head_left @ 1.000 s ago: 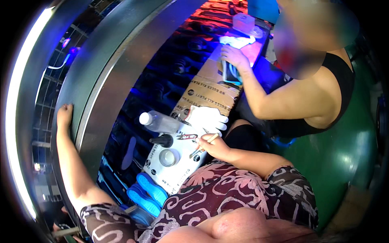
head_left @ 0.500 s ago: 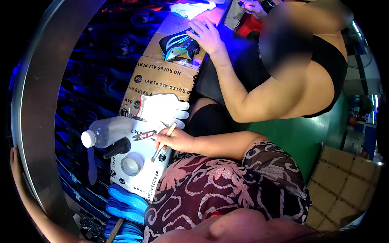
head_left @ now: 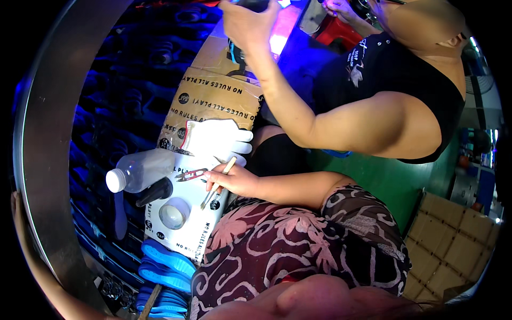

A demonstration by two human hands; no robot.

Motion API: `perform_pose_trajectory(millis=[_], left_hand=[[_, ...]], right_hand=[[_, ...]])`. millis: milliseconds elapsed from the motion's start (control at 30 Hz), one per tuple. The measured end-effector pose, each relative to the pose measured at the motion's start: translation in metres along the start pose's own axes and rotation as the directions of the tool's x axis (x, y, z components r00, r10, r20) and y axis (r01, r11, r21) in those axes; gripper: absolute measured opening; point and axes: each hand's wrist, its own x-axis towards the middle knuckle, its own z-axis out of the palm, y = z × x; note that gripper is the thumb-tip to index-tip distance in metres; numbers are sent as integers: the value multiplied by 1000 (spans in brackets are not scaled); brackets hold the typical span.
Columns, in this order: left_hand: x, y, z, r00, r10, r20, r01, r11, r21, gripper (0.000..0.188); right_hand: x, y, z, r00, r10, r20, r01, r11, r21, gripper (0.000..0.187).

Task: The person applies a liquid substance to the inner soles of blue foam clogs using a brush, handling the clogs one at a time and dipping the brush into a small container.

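Observation:
My right hand point(head_left: 237, 180) is closed around a brush point(head_left: 228, 168) with a pale wooden handle, its bristles pointing down over the white-covered board point(head_left: 188, 234). Red-handled thread snips point(head_left: 191, 175) lie against its fingertips; whether the fingers also grip them I cannot tell. Left of the brush tip stands a round clear pot point(head_left: 174, 213). Beyond it are a black cone-shaped piece point(head_left: 156, 192) and a clear bottle point(head_left: 143, 169) with a white cap, on its side. At the far left, my left hand point(head_left: 16, 201) is against the metal rim point(head_left: 33, 160), its fingers mostly hidden.
White gloves point(head_left: 213, 140) lie on the printed cardboard point(head_left: 213, 96). Blue insoles point(head_left: 166, 261) are stacked at the board's near end. Dark shoe parts point(head_left: 122, 106) fill the left side. A co-worker's arm point(head_left: 282, 101) reaches across the far end beside a blue-black shoe part point(head_left: 234, 52).
The co-worker's hand has lifted away from the board, now with something dark in it, and their body has leaned back. My right hand has barely shifted; the brush stays in it.

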Motion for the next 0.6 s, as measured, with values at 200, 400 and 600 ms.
perform_pose_trajectory(millis=[200,400,600], left_hand=[[0,6,3,1000,14,-1,-14,1000,-24,35],[-25,35,-11,1000,-2,22,2,999,-38,37],[-125,145,27,707,258,-659,-321,947,27,29]], right_hand=[[4,20,5,999,-31,-33,31,999,-9,40],[1,33,27,994,-111,10,111,994,-21,34],[10,87,20,975,-202,-88,190,973,-128,35]])
